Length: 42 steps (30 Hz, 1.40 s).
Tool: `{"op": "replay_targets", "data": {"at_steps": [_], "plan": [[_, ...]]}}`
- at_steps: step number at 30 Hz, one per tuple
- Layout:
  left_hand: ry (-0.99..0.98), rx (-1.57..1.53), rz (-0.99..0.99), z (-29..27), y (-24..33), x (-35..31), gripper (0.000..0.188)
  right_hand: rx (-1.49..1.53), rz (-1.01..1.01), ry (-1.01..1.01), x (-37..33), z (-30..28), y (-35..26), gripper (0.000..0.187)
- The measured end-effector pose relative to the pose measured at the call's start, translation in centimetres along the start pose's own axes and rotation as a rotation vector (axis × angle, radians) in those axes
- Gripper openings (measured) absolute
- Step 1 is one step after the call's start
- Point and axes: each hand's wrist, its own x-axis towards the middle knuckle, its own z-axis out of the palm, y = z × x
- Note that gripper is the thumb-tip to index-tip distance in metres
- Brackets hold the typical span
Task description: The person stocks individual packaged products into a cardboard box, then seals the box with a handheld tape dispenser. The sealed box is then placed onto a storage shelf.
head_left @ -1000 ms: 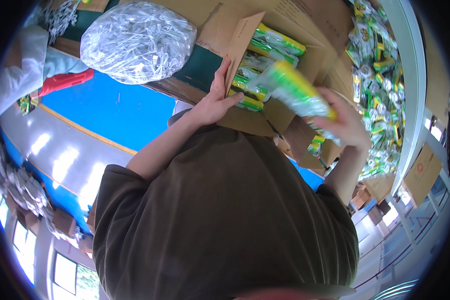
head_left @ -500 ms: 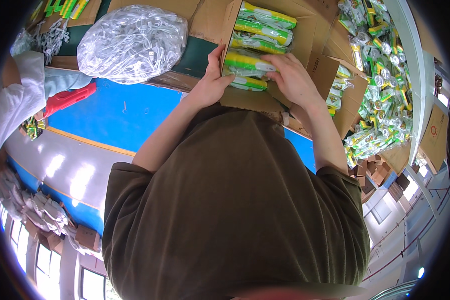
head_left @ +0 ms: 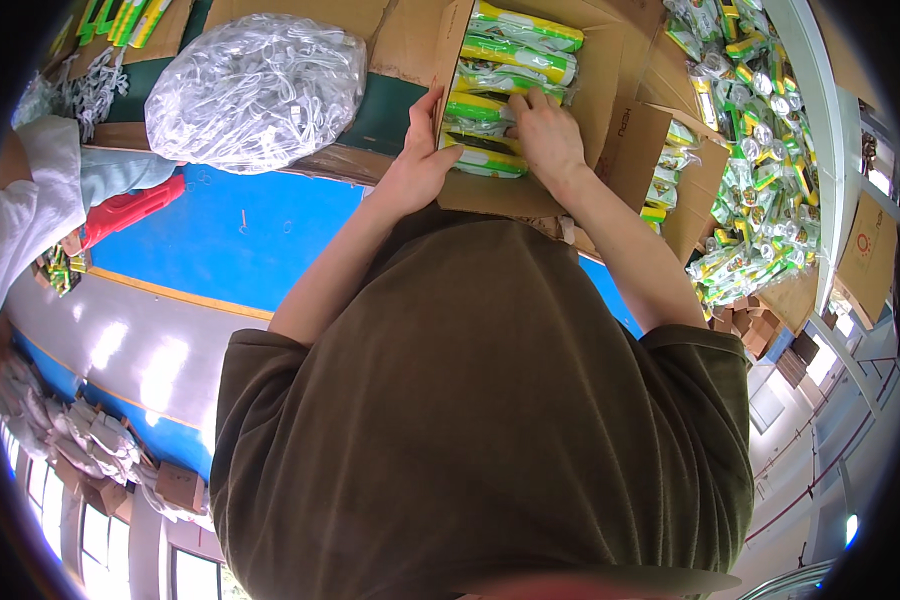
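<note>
An open cardboard box (head_left: 602,100) in front of me holds a row of green-and-yellow packs (head_left: 520,58) in clear plastic, lying side by side. My left hand (head_left: 418,165) is closed on the box's left wall, its fingers along the outside and its thumb reaching over the inside. Inside the box, my right hand (head_left: 550,138) is at the right ends of the nearer packs. Its fingers are bent down among them, and their tips are hidden. The nearest pack (head_left: 485,160) lies along the box's near side.
A clear bag of white cables (head_left: 260,95) lies left of the box. Right of it stands another carton (head_left: 698,190) with similar packs, beside a big heap of wrapped packs (head_left: 765,190). At far left is a person in a white sleeve (head_left: 45,190), near a red object (head_left: 135,210).
The pack that was raised in my right hand now lies in the row. My right hand has shifted slightly left and up, its fingers more bent. My left hand stays at the box wall.
</note>
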Motion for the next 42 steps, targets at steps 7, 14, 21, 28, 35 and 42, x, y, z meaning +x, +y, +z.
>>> {"op": "replay_targets", "data": {"at_steps": [7, 14, 21, 28, 35, 42], "plan": [[-0.018, -0.027, -0.009, -0.2, 1.0, 0.1, 0.074, -0.014, -0.031, 0.083, 0.7, -1.9, 0.0, 0.03], [0.049, -0.007, 0.033, 0.5, -0.6, -0.3, 0.073, 0.081, -0.003, -0.058, 1.2, -1.1, -0.3, 0.015], [0.084, 0.171, -0.086, 0.4, 2.3, -1.3, 0.07, 0.752, -0.195, 0.464, 15.1, -11.6, 4.7, 0.015], [0.036, 0.19, -0.073, -0.7, 2.6, -0.3, 0.068, 0.247, 0.287, 0.047, 39.0, -2.5, 18.4, 0.108], [0.272, -0.042, -0.041, -5.5, 3.8, 2.0, 0.066, 0.911, 0.227, -0.428, 33.6, -4.0, 9.8, 0.065], [0.601, -0.729, 0.034, -6.4, 8.0, 16.0, 0.052, 0.96, -0.466, -0.553, 27.4, -10.8, 7.5, 0.047]]}}
